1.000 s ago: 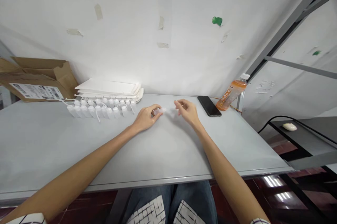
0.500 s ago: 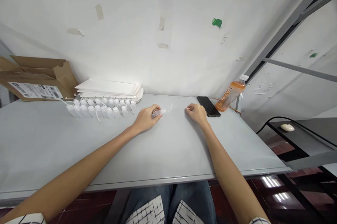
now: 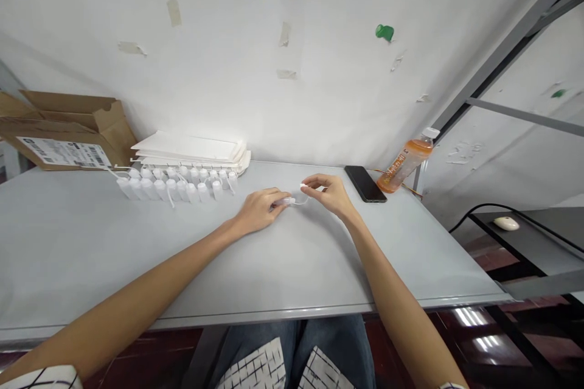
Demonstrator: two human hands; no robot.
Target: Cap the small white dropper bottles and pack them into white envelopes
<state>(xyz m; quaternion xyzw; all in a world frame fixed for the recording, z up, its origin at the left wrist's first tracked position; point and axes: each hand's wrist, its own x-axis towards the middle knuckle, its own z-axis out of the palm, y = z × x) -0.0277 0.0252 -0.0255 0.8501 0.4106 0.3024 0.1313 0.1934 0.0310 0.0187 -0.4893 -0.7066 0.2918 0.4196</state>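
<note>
My left hand (image 3: 261,211) is closed around a small translucent white plastic bottle (image 3: 288,201) held low over the table, its nozzle end pointing right. A thin curved white tube (image 3: 302,202) runs from that end toward my right hand (image 3: 327,192). The right fingertips pinch a small white cap (image 3: 303,186), just right of and slightly above the nozzle end. Most of the bottle is hidden by the left fingers. To the left, several similar small white bottles (image 3: 159,190) stand in rows, some with thin curved tubes sticking out.
A stack of white paper sheets (image 3: 191,148) lies behind the bottles, beside an open cardboard box (image 3: 68,133). On the right are a black phone (image 3: 365,184) and an orange drink bottle (image 3: 406,164). A white mouse (image 3: 506,223) rests on a dark side surface beyond the grey table (image 3: 292,273).
My right hand has moved left, close to the left hand, and a white cap now shows in its fingertips. My left hand has shifted slightly right, turning over the small bottle.
</note>
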